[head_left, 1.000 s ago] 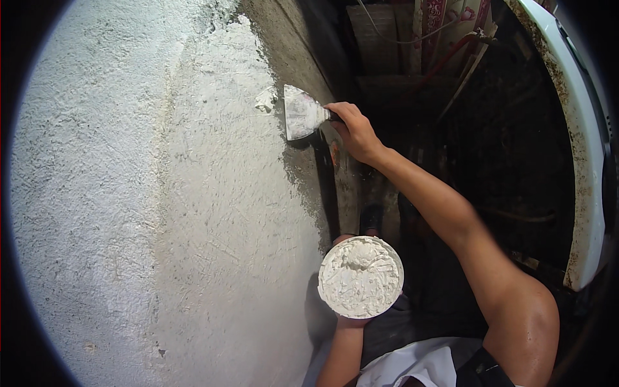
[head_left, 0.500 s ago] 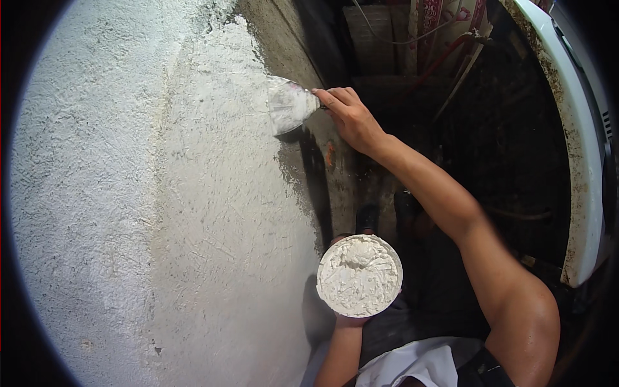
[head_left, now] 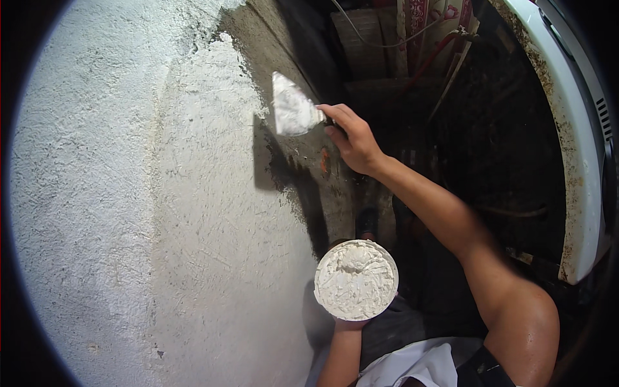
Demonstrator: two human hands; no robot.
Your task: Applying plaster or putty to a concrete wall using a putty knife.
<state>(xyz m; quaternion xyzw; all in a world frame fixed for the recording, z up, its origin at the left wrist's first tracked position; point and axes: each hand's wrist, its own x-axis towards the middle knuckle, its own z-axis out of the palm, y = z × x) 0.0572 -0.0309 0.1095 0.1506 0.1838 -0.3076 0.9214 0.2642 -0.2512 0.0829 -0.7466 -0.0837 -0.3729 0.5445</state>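
Note:
My right hand (head_left: 353, 138) grips a putty knife (head_left: 295, 111) by its handle. Whitish paste coats the wide blade, which is held off the wall and casts a shadow on it. My left hand (head_left: 350, 324) holds a round tub of putty (head_left: 356, 280) from below, mostly hidden under it. Inside the tub the off-white putty is uneven, with a hollow towards the far side. To the left is the wall (head_left: 219, 213), spread with pale putty that ends in a ragged edge against a bare grey-brown strip (head_left: 274, 39).
A white curved panel with rusty, stained edging (head_left: 564, 148) stands on the right. Boards with a red pattern (head_left: 438, 32) and a thin pale cable (head_left: 380, 45) are at the far end. My foot (head_left: 367, 221) shows beyond the tub.
The putty knife has come away from the wall, its blade turned and lifted, as my right hand moved slightly nearer to me. The tub has shifted very little.

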